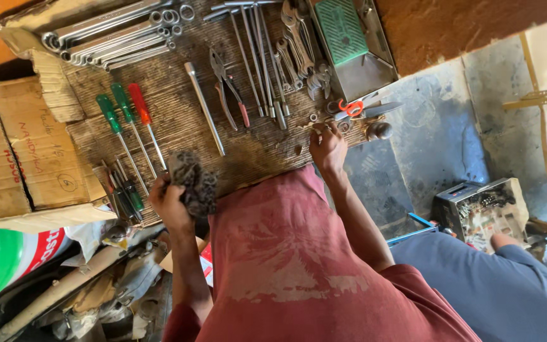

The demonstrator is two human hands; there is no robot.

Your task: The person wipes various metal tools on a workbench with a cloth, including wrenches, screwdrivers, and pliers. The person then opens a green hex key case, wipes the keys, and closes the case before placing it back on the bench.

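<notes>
From where I sit, the left hand [167,201] is closed around a dark, greasy rag [192,180], bunched in the fist at the near edge of the wooden bench [178,120]. It looks gripped that way for wiping. The rag sits just right of the screwdrivers [128,117], two with green handles and one with a red handle, which lie side by side.

The right hand [327,147] rests further right on the bench with its fingers curled down among small nuts and washers [314,118]. I cannot tell whether it pinches one or only touches the wood. Just beyond it lie orange-handled scissors [351,107].

The tools are laid out in rows, apparently so each can be found at a glance. Combination wrenches [112,35] are lined up at the far left, pliers [226,85] near the middle, and more spanners [295,44] beside a metal box with a green mesh panel [349,38]. A cardboard box [23,149] sits at the left end of the bench.

Low on the right, another person in blue has a hand [504,240] at an opened electronic unit [479,212], well apart from the bench.
</notes>
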